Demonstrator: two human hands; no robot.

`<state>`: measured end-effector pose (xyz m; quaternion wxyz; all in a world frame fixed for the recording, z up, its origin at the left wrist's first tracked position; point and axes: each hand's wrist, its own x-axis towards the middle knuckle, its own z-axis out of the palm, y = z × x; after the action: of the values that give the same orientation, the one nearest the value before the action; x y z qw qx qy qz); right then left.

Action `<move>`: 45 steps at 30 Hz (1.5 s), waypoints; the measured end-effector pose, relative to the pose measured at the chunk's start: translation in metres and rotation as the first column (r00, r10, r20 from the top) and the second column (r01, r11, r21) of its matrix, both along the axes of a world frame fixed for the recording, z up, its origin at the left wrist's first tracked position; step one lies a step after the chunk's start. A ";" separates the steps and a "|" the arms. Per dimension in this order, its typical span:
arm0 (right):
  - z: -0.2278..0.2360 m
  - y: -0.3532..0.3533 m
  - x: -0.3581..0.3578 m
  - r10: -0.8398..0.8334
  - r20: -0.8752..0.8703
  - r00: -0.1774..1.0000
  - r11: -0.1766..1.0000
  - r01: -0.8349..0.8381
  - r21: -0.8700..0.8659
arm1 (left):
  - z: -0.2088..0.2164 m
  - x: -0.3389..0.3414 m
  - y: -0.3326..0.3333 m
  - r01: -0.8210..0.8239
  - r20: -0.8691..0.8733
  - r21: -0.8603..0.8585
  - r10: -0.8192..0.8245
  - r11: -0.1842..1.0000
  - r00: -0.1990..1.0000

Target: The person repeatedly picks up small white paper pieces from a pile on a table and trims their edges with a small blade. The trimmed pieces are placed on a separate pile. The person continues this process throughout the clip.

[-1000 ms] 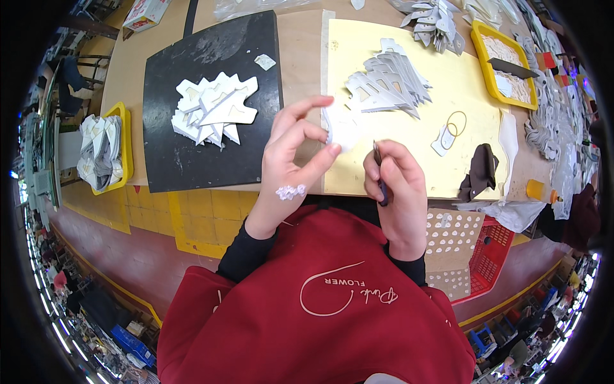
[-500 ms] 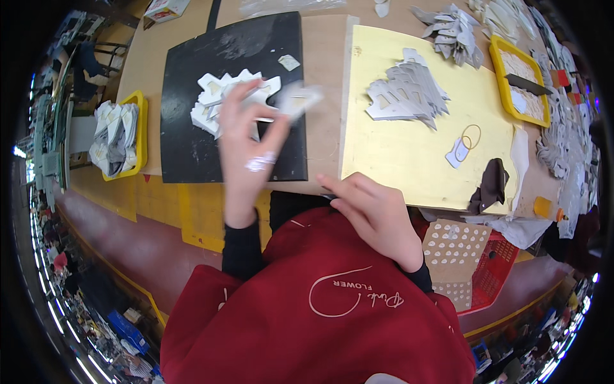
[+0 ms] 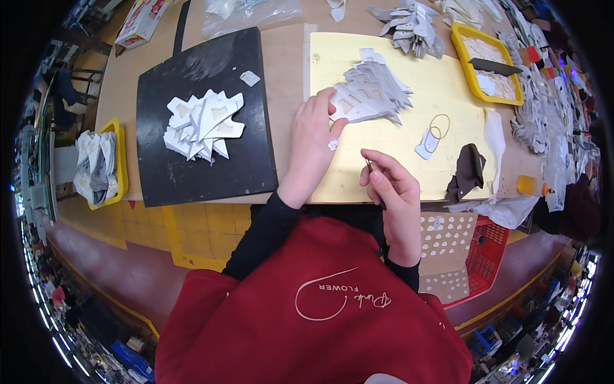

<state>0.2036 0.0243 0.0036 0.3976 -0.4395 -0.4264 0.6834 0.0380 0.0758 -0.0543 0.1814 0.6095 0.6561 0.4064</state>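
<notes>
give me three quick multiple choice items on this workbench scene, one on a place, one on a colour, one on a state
1. Where does the white stack of cut pieces lie?
A. on the black board
B. in the red basket
C. on the person's lap

2. What colour is the mat under both hands?
A. blue
B. yellow
C. green

3. What is the right hand doing?
A. lying flat and empty
B. gripping a thin tool
C. lifting a tray

Answers: 1 A, the black board lies under it. 2 B, pale yellow shows around the left hand. 3 B, the fingers pinch a thin tool.

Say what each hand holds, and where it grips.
Right hand pinches a thin dark tool by its shaft. Left hand holds nothing; fingertips rest on the grey cutout pile.
</notes>
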 end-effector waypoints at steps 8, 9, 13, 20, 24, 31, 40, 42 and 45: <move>-0.009 0.002 0.013 -0.126 0.014 0.992 0.992 0.126 0.000 | 0.013 -0.017 -0.022 0.106 0.123 -0.241 -0.078 0.965 0.989; -0.010 0.002 0.012 -0.126 0.019 0.992 0.992 0.126 0.014 | 0.018 -0.018 -0.027 0.123 0.083 -0.263 -0.104 0.957 0.991; -0.003 0.000 -0.001 -0.165 0.200 0.966 0.967 0.118 0.227 | 0.043 -0.006 -0.051 0.334 0.608 -0.140 -0.186 0.932 0.772; 0.002 0.005 -0.009 -0.352 0.492 0.797 0.734 -0.091 0.673 | 0.048 -0.005 -0.059 0.249 0.789 -0.121 -0.059 0.961 0.611; -0.001 0.005 -0.007 -0.366 0.492 0.790 0.717 -0.097 0.690 | 0.052 -0.012 -0.056 0.304 0.706 -0.213 -0.069 0.929 0.705; 0.000 0.001 -0.012 -0.291 0.506 0.812 0.764 -0.121 0.633 | 0.043 -0.013 -0.059 0.305 0.752 -0.185 -0.065 0.934 0.656; -0.012 0.001 -0.013 -0.256 0.536 0.805 0.735 -0.198 0.648 | 0.041 -0.021 -0.058 0.348 0.714 -0.363 0.018 0.865 0.700; -0.016 0.003 -0.012 -0.259 0.573 0.777 0.694 -0.263 0.670 | 0.045 -0.027 -0.056 0.357 0.675 -0.433 0.035 0.828 0.737; -0.007 0.010 -0.007 -0.224 0.662 0.715 0.594 -0.438 0.675 | 0.054 -0.031 -0.057 0.370 0.615 -0.488 0.011 0.791 0.789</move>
<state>0.1969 0.0339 -0.0034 0.3152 -0.4053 -0.8274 0.2276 0.0069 0.0192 -0.0006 0.5932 0.4295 0.5945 0.3319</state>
